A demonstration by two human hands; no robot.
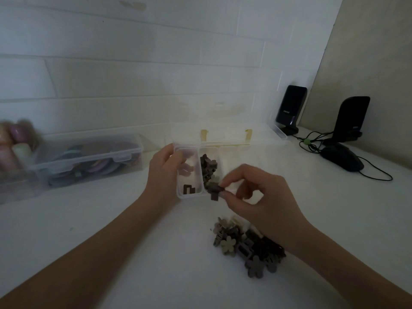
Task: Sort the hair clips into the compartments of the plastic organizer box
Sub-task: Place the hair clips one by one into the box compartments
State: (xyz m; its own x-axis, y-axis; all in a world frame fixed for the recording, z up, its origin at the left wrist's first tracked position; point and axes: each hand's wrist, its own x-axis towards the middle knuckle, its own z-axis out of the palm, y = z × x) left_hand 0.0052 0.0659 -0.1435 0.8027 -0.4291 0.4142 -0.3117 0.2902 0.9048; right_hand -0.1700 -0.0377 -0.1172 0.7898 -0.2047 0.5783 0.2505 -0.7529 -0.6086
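A clear plastic organizer box (234,150) lies open on the white table, its lid tipped back toward the wall. My left hand (163,172) grips the box's left end, fingers curled over the rim. The leftmost compartment holds one dark clip (189,189). The second compartment holds a heap of dark brown flower clips (208,167). My right hand (256,197) pinches a dark brown clip (214,191) between thumb and forefinger, just over the near rim of the second compartment. A pile of loose flower clips (247,246) in brown, beige and grey lies on the table under my right wrist.
A closed clear storage box (89,161) with coloured items stands at the left, with blurred round objects (15,143) beside it. Two black speakers (289,108) (352,119) stand at the back right, and a black mouse (343,157) with cables lies in front of them.
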